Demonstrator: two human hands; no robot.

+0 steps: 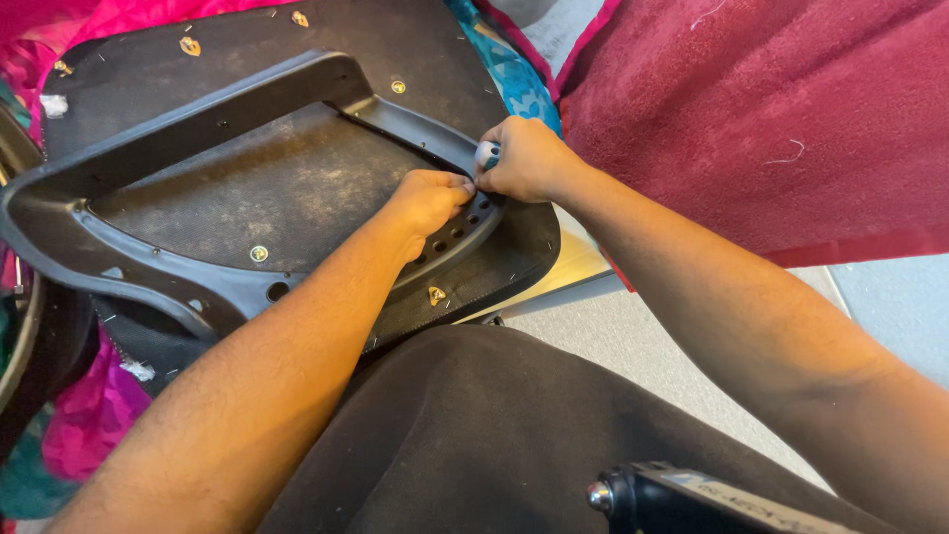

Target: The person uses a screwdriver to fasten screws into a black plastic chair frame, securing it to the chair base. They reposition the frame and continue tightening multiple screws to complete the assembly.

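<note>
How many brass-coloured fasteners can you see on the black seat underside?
6: three along the top edge, one upper right, one centre-left, one near the left hand. Hands may hide more.

Upturned chair seat (267,188) is being worked on: left hand (427,201) is being pressed on its plastic bracket (198,109), small tool (487,153) is being gripped by right hand (529,160).

A dark red cloth (781,119) lies spread at my one and two o'clock, and a strip of blue patterned fabric (514,74) runs beside its edge at twelve. Bright pink fabric (94,410) bunches at eight o'clock, my black-trousered lap (474,435) fills six, and a black part with a silver knob (682,499) sits at five over pale grey floor (633,346).
</note>
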